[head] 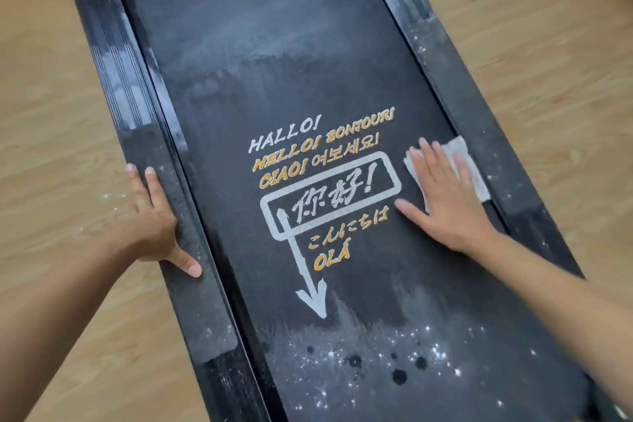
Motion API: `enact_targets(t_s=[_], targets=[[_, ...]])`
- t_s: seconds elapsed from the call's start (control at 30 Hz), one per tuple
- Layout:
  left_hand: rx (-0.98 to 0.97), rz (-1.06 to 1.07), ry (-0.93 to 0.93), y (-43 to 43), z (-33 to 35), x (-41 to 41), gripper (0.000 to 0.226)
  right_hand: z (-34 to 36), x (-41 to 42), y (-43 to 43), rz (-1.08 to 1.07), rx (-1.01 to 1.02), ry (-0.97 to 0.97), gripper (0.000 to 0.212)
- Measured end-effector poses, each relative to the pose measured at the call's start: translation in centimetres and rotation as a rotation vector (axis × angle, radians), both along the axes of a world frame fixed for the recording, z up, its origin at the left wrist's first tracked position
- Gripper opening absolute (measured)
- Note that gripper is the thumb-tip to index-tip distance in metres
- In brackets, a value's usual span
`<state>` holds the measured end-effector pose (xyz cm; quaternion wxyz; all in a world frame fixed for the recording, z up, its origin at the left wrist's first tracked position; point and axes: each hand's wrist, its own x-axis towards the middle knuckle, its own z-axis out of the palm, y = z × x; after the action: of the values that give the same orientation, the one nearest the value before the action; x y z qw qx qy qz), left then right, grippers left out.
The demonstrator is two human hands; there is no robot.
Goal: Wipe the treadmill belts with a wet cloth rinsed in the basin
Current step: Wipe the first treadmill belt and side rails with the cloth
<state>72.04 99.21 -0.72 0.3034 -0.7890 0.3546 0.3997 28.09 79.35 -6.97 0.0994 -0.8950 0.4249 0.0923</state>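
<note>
1. Head view: a long black treadmill belt (291,44) is seen running from the top of the frame to the bottom, set on a pale wooden floor (51,79).
2. A white crumpled cloth (474,169) is pressed flat on the belt at its right edge, just beside the black right side rail (496,134).
3. The cloth is covered by the right hand (445,202); its fingers are held straight and spread wide, and the thumb is laid out on the bare belt.
4. The left hand (150,216) is rested on the dusty black left side rail (191,301), with the fingers kept straight along the outer edge and the thumb stretched across the rail top; nothing is gripped.
5. White and orange printed greetings with a boxed arrow (325,188) are seen on the belt between the two hands.
6. Below the arrow, white dust specks (428,349) and dark wet spots (399,376) are scattered over the belt.
7. A greyish dusty film is spread over the upper belt.
</note>
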Motion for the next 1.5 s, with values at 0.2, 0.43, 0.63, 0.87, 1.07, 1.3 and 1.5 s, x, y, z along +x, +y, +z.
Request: enact_targets(t_s=[0.2, 0.43, 0.63, 0.87, 1.07, 1.3, 1.5], targets=[[-0.001, -0.015, 0.006, -0.2, 0.6, -0.2, 0.191, 1.0, -11.5, 12.1, 0.063, 0.118, 0.113, 0.088], [-0.028, 0.059, 0.059, 0.1, 0.2, 0.3, 0.198, 0.0, 6.4, -8.9, 0.059, -0.027, 0.009, 0.092], [-0.088, 0.085, 0.116, 0.7, -0.7, 0.9, 0.196, 0.7, 14.4, -12.8, -0.069, 0.002, -0.036, 0.096], [-0.081, 0.074, 0.103, 0.5, 0.1, 0.3, 0.19, 0.3, -0.6, 8.8, 0.036, 0.111, -0.049, 0.093], [-0.073, 0.072, 0.082, 0.3, 0.9, -0.3, 0.187, -0.4, 2.0, 15.3, 0.178, 0.085, 0.006, 0.087], [-0.045, 0.078, 0.069, 0.5, 0.1, 0.0, 0.188, -1.2, 18.8, 9.6, 0.159, -0.015, -0.07, 0.093], [-0.014, 0.064, 0.074, -0.2, 1.2, -0.5, 0.186, -1.2, 5.6, 21.1, 0.317, 0.068, -0.099, 0.093]])
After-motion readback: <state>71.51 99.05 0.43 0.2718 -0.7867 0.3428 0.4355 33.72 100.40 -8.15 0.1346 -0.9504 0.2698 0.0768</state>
